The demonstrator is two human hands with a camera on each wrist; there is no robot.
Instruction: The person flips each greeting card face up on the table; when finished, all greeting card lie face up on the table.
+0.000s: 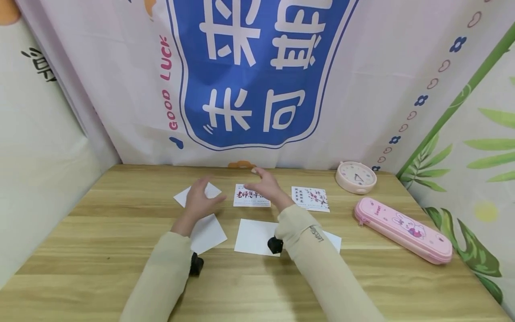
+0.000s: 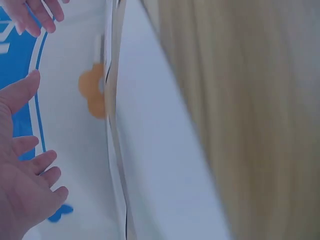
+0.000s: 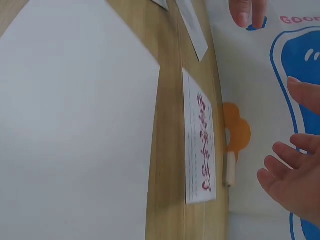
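Note:
My left hand [image 1: 200,201] hovers over two blank white cards at the left, its thumb and fingers spread with nothing between them. The rear card [image 1: 183,197] is partly covered by that hand, and the front one [image 1: 210,235] lies askew. Over the middle, my right hand [image 1: 268,185] is also raised and empty, fingers apart, as the right wrist view shows. It partly hides a card with red writing [image 1: 251,201]. A blank card [image 1: 253,237] lies in front of that one. The right sleeve covers most of another white card [image 1: 335,240].
A card with red blossoms [image 1: 315,199] lies at the back right. Beyond it stands a pink round clock [image 1: 356,177]. A pink pencil case [image 1: 404,230] with a rabbit lies near the right edge of the wooden table [image 1: 100,250]. A printed cloth [image 1: 132,112] hangs behind.

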